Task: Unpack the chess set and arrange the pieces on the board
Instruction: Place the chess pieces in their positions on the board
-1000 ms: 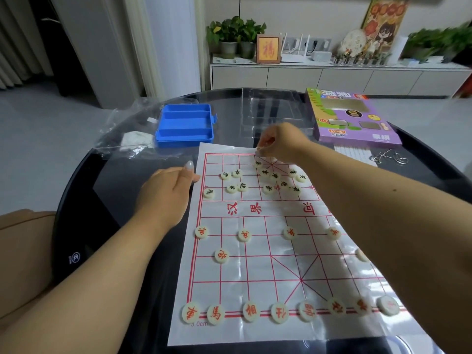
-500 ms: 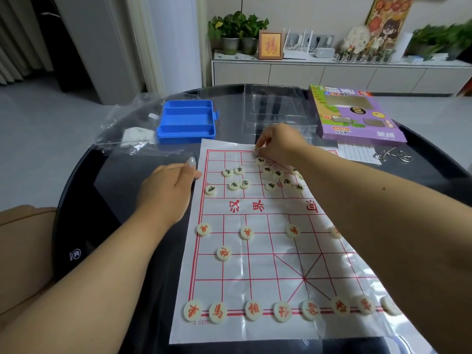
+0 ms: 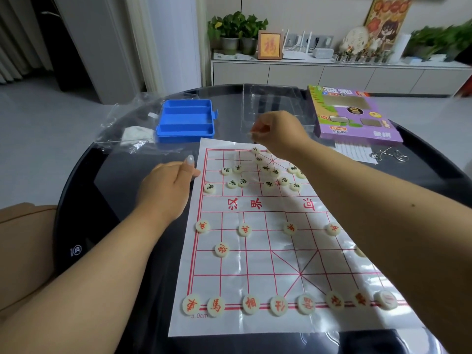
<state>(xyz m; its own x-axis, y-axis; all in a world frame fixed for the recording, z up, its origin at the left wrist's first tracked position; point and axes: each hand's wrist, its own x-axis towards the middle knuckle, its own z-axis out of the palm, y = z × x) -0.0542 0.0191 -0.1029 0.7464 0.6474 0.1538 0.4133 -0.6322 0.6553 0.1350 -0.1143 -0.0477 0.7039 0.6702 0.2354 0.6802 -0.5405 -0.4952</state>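
**Red side done, black side still a pile**

Biggest thing first: the round dark tabletop (image 3: pixel 84 200) carries everything. The board (image 3: pixel 255 267) is a thin printed sheet laid lengthwise away from the person, so each army gets its own end. A sheet that light probably slides or curls, which I'd guess is why the left hand (image 3: pixel 166 190) rests at its left edge, fingers loosely curled with nothing in them, thumb tip right at the border.

The purple game box (image 3: pixel 357 118) lies flat at the far right, just beyond the board. Can't see inside it. The clear plastic tray (image 3: pixel 275 103) at the far middle looks empty, though it's see-through, so hard to be sure. The blue case (image 3: pixel 186 121) at the far left lies open with three long compartments, all empty as far as I can tell, so the pieces look fully unpacked. A crumpled clear bag (image 3: pixel 127 129) lies left of it with something white inside.

The red pieces (image 3: pixel 249 304) are lined up along the near edge, with soldiers and a cannon in the rows ahead. The black pieces (image 3: pixel 270 175) sit in a loose cluster on the far half, mostly unsorted.

The right hand (image 3: pixel 278 131) hovers over the far edge, fingers pinched together. There may be a piece in there, but I honestly can't tell. One black piece (image 3: pixel 255 150) sits on the far line just under it.
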